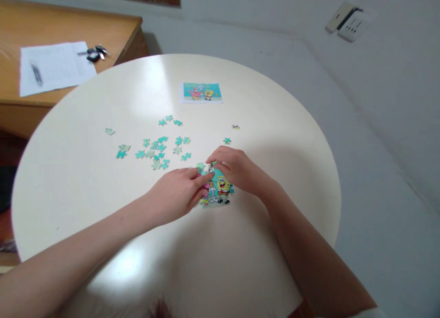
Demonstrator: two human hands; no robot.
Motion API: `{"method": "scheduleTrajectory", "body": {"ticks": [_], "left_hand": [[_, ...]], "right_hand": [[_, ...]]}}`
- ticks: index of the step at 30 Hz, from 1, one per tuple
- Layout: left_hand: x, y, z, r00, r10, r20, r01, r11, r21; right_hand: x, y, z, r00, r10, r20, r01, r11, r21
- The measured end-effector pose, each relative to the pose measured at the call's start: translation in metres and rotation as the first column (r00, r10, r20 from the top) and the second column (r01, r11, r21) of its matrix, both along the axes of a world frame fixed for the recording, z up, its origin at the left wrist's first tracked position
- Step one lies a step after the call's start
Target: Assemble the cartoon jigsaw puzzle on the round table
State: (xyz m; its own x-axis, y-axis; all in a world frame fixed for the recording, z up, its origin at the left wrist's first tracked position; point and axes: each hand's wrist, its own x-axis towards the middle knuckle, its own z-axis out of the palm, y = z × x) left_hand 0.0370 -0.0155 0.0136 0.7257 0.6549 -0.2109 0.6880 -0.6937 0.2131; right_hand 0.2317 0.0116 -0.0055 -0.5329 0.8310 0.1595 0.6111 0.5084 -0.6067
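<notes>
A partly joined cartoon jigsaw puzzle (pixel 213 189) lies on the round table, showing a yellow square figure, a tall pale one and a pink one at the left. My left hand (pixel 178 189) rests over its left side, index finger stretched across the picture and thumb apart below. At the top edge, my right hand (pixel 233 167) has thumb and index finger pinched together on a puzzle piece, which the fingers mostly hide. Several loose teal puzzle pieces (pixel 154 150) lie to the left. Beyond my right hand are a teal-and-yellow piece (pixel 227 140) and a pink-and-yellow one (pixel 235 127).
A reference picture card (pixel 201 93) lies farther back on the white round table (pixel 275 121). At the left, a wooden desk (pixel 117 29) holds a paper sheet (pixel 62 63), a pen (pixel 36 74) and keys (pixel 96 53). Wall sockets (pixel 354 24) are at upper right.
</notes>
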Motion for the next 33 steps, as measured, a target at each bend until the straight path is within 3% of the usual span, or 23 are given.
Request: {"method": "scheduleTrajectory", "body": {"ticks": [33], "left_hand": [[0.0055,-0.0046,-0.0001,0.996,0.005,-0.09,0.006,0.992,0.127]], "right_hand": [[-0.0019,0.0008,0.0,0.991,-0.059,-0.121,0.055,0.998,-0.036]]}}
